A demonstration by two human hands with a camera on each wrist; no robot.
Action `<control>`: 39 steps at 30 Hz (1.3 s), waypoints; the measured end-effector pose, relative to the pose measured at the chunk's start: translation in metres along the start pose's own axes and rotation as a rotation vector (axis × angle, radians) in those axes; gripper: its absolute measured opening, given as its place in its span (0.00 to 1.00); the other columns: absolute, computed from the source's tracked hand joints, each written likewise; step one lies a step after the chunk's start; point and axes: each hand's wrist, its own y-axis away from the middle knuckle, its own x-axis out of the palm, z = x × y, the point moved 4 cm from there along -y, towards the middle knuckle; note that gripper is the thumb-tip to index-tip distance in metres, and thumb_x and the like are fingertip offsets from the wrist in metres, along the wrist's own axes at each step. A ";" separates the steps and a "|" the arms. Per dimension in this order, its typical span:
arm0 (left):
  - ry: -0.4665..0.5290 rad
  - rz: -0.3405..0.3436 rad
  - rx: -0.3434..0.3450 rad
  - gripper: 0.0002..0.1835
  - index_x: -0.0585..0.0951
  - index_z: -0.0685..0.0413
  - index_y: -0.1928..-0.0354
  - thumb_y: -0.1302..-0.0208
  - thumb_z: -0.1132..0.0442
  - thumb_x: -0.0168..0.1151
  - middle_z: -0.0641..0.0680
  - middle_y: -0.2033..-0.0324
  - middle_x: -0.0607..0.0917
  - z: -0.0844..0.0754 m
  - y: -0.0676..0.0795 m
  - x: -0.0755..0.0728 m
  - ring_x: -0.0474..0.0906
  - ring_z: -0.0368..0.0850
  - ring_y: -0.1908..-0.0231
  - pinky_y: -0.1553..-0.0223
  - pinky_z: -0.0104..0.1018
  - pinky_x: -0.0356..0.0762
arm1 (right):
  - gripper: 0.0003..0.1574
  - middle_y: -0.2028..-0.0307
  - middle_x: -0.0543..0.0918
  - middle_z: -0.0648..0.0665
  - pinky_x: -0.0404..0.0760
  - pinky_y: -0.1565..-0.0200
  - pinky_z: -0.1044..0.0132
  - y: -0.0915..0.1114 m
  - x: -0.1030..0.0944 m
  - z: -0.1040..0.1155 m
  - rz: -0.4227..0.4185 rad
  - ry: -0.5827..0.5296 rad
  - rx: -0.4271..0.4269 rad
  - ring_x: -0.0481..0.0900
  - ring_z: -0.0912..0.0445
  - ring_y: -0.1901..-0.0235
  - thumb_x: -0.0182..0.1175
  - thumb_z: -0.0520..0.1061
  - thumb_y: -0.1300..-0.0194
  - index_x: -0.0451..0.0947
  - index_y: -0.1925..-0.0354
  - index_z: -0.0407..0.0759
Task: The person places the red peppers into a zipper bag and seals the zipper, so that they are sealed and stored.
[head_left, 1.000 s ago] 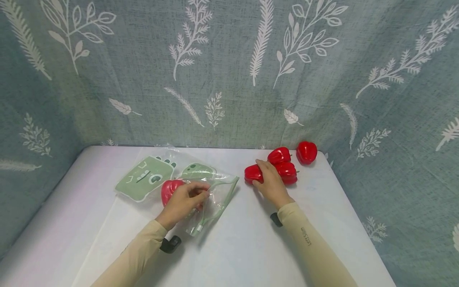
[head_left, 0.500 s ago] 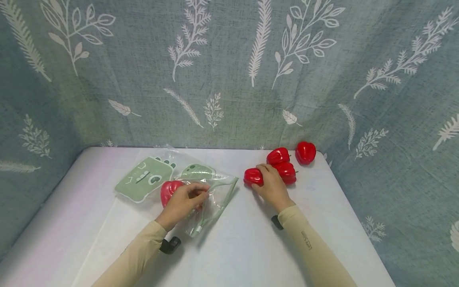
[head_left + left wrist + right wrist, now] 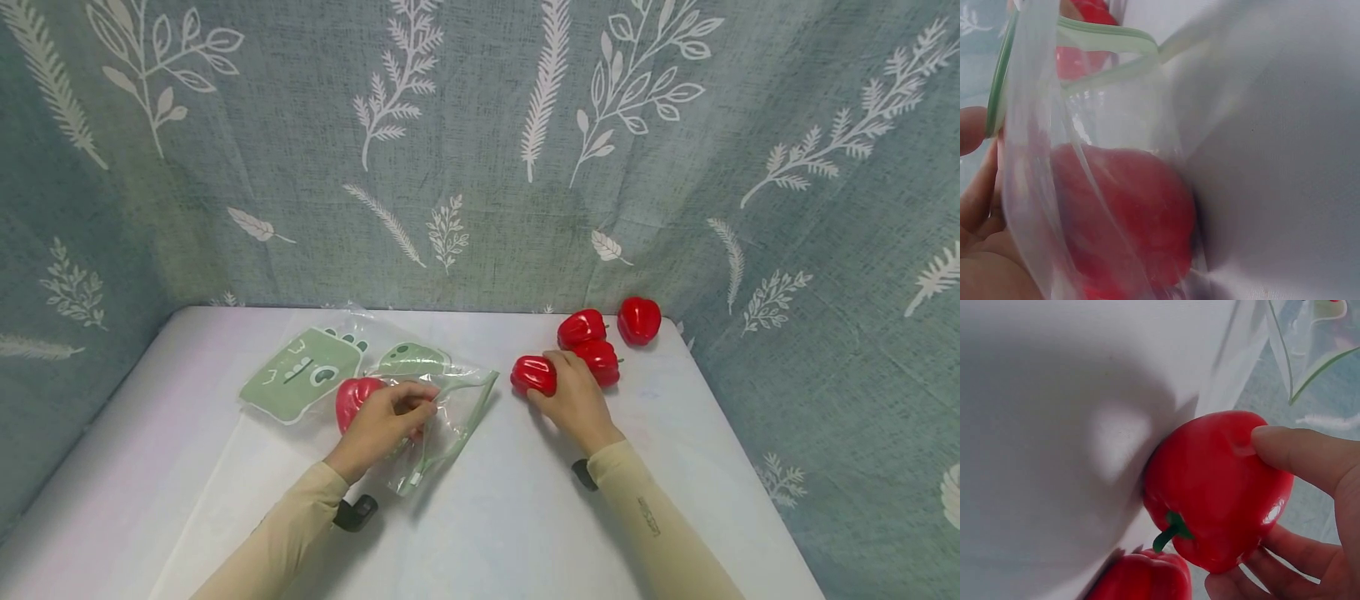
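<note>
In the head view my left hand (image 3: 382, 421) pinches the mouth of a clear zip bag (image 3: 459, 417) with a green slider edge and green cartoon print. Red bell pepper (image 3: 1129, 212) shows through the plastic in the left wrist view, beside the fingers. My right hand (image 3: 579, 404) grips another glossy red bell pepper (image 3: 532, 376), to the right of the bag's opening. Its thumb lies on one side and the fingers curl under the other, the green stem (image 3: 1172, 531) facing the right wrist camera. The palm side of the right hand is hidden from the head view.
Behind the right hand lie two red bell peppers, one farther back (image 3: 582, 328) and one nearer (image 3: 602, 362). A further pepper (image 3: 640, 322) sits by the back right corner of the white table (image 3: 495, 533). Patterned green-grey cloth (image 3: 480, 233) stands behind the table.
The right hand has drawn its pepper slightly toward the person, a little away from the other peppers. The left hand and bag hold still.
</note>
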 end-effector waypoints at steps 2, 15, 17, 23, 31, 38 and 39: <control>0.001 -0.001 0.003 0.18 0.81 0.64 0.43 0.32 0.63 0.66 0.61 0.58 0.85 0.000 -0.001 0.000 0.80 0.47 0.67 0.66 0.37 0.84 | 0.54 0.34 0.72 0.38 0.77 0.40 0.44 0.001 -0.001 -0.002 -0.010 -0.013 -0.007 0.68 0.42 0.33 0.81 0.49 0.51 0.67 0.30 0.42; 0.009 0.000 -0.008 0.18 0.81 0.62 0.44 0.32 0.63 0.67 0.62 0.58 0.85 -0.003 0.000 0.000 0.80 0.48 0.66 0.65 0.37 0.85 | 0.49 0.35 0.72 0.42 0.81 0.45 0.44 0.008 0.000 -0.013 -0.069 -0.149 -0.007 0.71 0.44 0.37 0.78 0.52 0.47 0.69 0.30 0.50; 0.007 -0.001 -0.008 0.17 0.81 0.63 0.44 0.32 0.64 0.67 0.62 0.57 0.85 -0.003 0.000 0.000 0.80 0.48 0.66 0.65 0.37 0.85 | 0.47 0.36 0.73 0.42 0.82 0.46 0.45 0.010 -0.001 -0.014 -0.090 -0.180 -0.016 0.72 0.44 0.38 0.77 0.53 0.45 0.70 0.30 0.49; 0.005 -0.005 0.004 0.17 0.81 0.63 0.44 0.32 0.64 0.67 0.61 0.58 0.85 -0.001 -0.001 0.000 0.80 0.48 0.66 0.65 0.39 0.85 | 0.45 0.36 0.75 0.44 0.83 0.47 0.49 0.013 -0.004 -0.017 -0.143 -0.268 -0.048 0.74 0.46 0.39 0.74 0.54 0.41 0.69 0.29 0.51; -0.017 0.004 -0.007 0.16 0.82 0.62 0.44 0.32 0.65 0.66 0.64 0.57 0.84 0.000 -0.001 -0.001 0.81 0.48 0.66 0.65 0.36 0.85 | 0.40 0.40 0.77 0.48 0.85 0.50 0.53 0.018 -0.004 -0.013 -0.146 -0.399 -0.046 0.78 0.48 0.44 0.73 0.53 0.39 0.71 0.30 0.57; -0.019 0.002 -0.015 0.16 0.82 0.61 0.44 0.32 0.64 0.66 0.64 0.57 0.84 0.000 -0.001 0.000 0.81 0.49 0.67 0.65 0.35 0.85 | 0.36 0.38 0.77 0.48 0.84 0.48 0.53 0.026 0.002 -0.006 -0.063 -0.599 0.025 0.80 0.47 0.44 0.71 0.55 0.36 0.72 0.32 0.57; -0.020 0.002 -0.016 0.16 0.82 0.61 0.44 0.32 0.64 0.66 0.64 0.57 0.84 0.000 -0.001 0.000 0.81 0.48 0.66 0.65 0.35 0.85 | 0.36 0.38 0.77 0.48 0.84 0.48 0.54 0.027 0.004 -0.005 -0.043 -0.635 0.048 0.81 0.47 0.45 0.71 0.56 0.36 0.72 0.32 0.58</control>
